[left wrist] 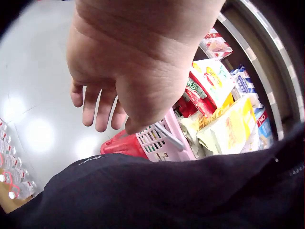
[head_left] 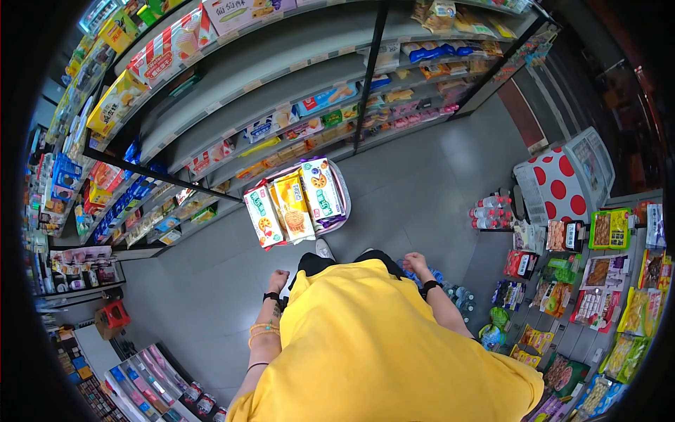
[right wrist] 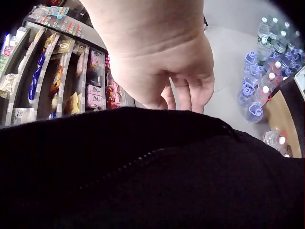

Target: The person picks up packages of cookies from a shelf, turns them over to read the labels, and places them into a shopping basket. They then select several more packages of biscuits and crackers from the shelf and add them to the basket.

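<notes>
Shelves (head_left: 302, 39): run across the far side and round to the left, partly stocked with packaged food.
Floor (head_left: 422, 162): grey, bare around most of the basket.
Yellow shirt (head_left: 387, 337): worn by a person facing the shelves, arms lowered at the sides.
Basket (left wrist: 177, 151): pink, with slatted sides; located ahead of the person, just beyond a pale shoe (head_left: 323, 247), near the shelves and apart from both hands. Step in hand is judged a pause beside the loaded basket. Any next handling would call for a reach forward and down, to the rim or a packet's near end.
Basket axis: mostly covered by its load; which side is longer cannot be told.
Packets: three uppermost in a row, a red-and-white packet (head_left: 264, 218) at left, a yellow packet (head_left: 293, 204) in the middle, a purple-and-white packet (head_left: 323, 186) at right. Long axes run roughly away from the person, far ends leaning left; printed faces up.
Left hand (head_left: 279, 281): beside the thigh; fingers loose and slightly parted in the wrist view, nothing held.
Right hand (head_left: 416, 264): fingers loosely bent, no object visible in them; in the wrist view the fingertips are hidden behind dark cloth (right wrist: 143, 152).
</notes>
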A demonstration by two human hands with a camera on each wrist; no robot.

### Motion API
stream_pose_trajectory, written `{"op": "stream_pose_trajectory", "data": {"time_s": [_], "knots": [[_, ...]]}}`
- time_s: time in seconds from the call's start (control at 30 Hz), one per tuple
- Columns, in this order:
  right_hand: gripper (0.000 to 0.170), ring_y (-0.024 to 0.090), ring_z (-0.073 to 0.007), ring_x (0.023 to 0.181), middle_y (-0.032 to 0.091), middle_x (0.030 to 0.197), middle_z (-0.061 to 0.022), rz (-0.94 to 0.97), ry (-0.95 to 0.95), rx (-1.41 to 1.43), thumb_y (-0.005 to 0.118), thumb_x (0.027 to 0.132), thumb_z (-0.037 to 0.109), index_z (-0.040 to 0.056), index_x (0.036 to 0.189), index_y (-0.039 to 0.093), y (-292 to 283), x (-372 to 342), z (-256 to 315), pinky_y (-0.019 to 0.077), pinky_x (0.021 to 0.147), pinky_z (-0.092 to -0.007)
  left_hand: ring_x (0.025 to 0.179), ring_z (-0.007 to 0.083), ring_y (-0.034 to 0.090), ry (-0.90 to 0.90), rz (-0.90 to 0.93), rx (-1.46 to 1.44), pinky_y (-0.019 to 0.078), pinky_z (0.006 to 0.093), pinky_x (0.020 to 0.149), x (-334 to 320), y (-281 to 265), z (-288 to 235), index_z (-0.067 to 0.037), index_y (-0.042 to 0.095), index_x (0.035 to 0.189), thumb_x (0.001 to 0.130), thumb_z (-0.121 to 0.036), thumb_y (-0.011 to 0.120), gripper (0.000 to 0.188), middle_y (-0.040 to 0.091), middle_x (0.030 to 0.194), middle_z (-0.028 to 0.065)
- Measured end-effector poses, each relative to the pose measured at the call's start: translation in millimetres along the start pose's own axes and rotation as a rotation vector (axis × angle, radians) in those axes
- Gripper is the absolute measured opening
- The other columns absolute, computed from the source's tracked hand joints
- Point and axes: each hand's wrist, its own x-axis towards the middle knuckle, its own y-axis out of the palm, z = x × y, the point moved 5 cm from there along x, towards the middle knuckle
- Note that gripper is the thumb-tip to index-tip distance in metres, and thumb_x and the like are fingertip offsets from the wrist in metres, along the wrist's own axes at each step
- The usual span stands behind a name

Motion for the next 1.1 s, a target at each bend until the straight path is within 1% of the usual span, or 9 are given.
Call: {"op": "stream_pose_trajectory", "data": {"time_s": [0.1,0.2,0.3,0.37,0.53,0.67,0.77,0.87,1.1], "knots": [[0.018,0.067,-0.0177,0.066,0.070,0.085,-0.0072,-0.020,0.009,0.011,0.062,0.091,0.021,0.0083,0.104,0.064,-8.3,0.7,-11.5,0.0507,0.057,-0.0309,0.086,0.0234,0.069,0.015,0.012,0.023,0.0521,0.0351,0.081,2.4,1.4,-11.8,-0.003,0.069,0.092,0.081,-0.034,0.068,0.033,0.073,0.087,0.0110],[0.018,0.067,-0.0187,0.067,0.069,0.085,-0.0075,-0.036,-0.010,0.037,0.062,0.091,0.021,0.0083,0.103,0.064,-12.5,-1.7,-19.4,0.0512,0.057,-0.0319,0.087,0.0235,0.069,0.046,0.022,0.012,0.0521,0.0353,0.082,10.9,5.2,-23.1,-0.003,0.070,0.091,0.081,-0.034,0.069,0.033,0.073,0.087,0.0108],[0.018,0.068,-0.0183,0.064,0.069,0.086,-0.0113,-0.030,-0.001,0.038,0.061,0.093,0.019,0.0062,0.106,0.061,-16.3,-7.4,-18.7,0.0508,0.051,-0.0275,0.086,0.0237,0.069,0.065,0.017,-0.006,0.0522,0.0354,0.082,14.4,8.5,-33.0,-0.003,0.070,0.089,0.081,-0.035,0.069,0.032,0.073,0.087,0.0107],[0.019,0.068,-0.0186,0.064,0.070,0.086,-0.0114,-0.036,0.006,0.043,0.062,0.092,0.019,0.0060,0.105,0.061,-17.7,-10.4,-14.6,0.0511,0.051,-0.0281,0.086,0.0237,0.069,0.076,0.008,-0.009,0.0522,0.0354,0.082,16.2,7.9,-39.2,-0.003,0.070,0.089,0.081,-0.035,0.069,0.032,0.073,0.086,0.0106],[0.020,0.068,-0.0190,0.065,0.070,0.088,-0.0112,-0.062,-0.002,0.045,0.062,0.091,0.020,0.0070,0.105,0.062,-23.8,-0.9,-22.1,0.0507,0.051,-0.0290,0.083,0.0237,0.070,0.115,0.015,0.000,0.0526,0.0357,0.080,31.7,13.6,-28.3,-0.004,0.071,0.087,0.080,-0.033,0.068,0.030,0.073,0.083,0.0101],[0.019,0.068,-0.0186,0.065,0.071,0.088,-0.0106,-0.069,-0.003,0.025,0.062,0.091,0.021,0.0084,0.105,0.063,-19.6,-4.0,-17.1,0.0501,0.051,-0.0289,0.079,0.0228,0.069,0.091,0.037,-0.006,0.0528,0.0353,0.078,38.7,13.8,-12.5,-0.004,0.071,0.086,0.079,-0.032,0.067,0.028,0.072,0.080,0.0095],[0.019,0.068,-0.0181,0.066,0.070,0.087,-0.0101,-0.064,0.000,0.019,0.062,0.091,0.021,0.0084,0.105,0.063,-18.1,-1.1,-19.6,0.0491,0.050,-0.0288,0.077,0.0209,0.069,0.074,0.032,0.001,0.0527,0.0336,0.075,13.0,8.3,-25.9,-0.004,0.071,0.085,0.079,-0.031,0.067,0.028,0.072,0.078,0.0089],[0.018,0.067,-0.0177,0.065,0.070,0.086,-0.0096,-0.053,-0.011,0.012,0.062,0.091,0.020,0.0081,0.105,0.062,-13.5,1.9,-22.5,0.0478,0.048,-0.0287,0.075,0.0201,0.068,0.026,0.045,-0.003,0.0526,0.0333,0.074,21.3,12.0,-12.5,-0.004,0.070,0.086,0.079,-0.030,0.068,0.027,0.071,0.077,0.0083],[0.016,0.067,-0.0179,0.061,0.068,0.083,-0.0099,-0.029,-0.002,0.032,0.061,0.091,0.018,0.0082,0.104,0.061,-5.1,1.6,-12.5,0.0492,0.048,-0.0287,0.069,0.0192,0.066,0.050,0.036,-0.085,0.0521,0.0335,0.069,7.9,3.6,-15.0,-0.002,0.068,0.084,0.080,-0.030,0.069,0.028,0.070,0.077,0.0081]]}}
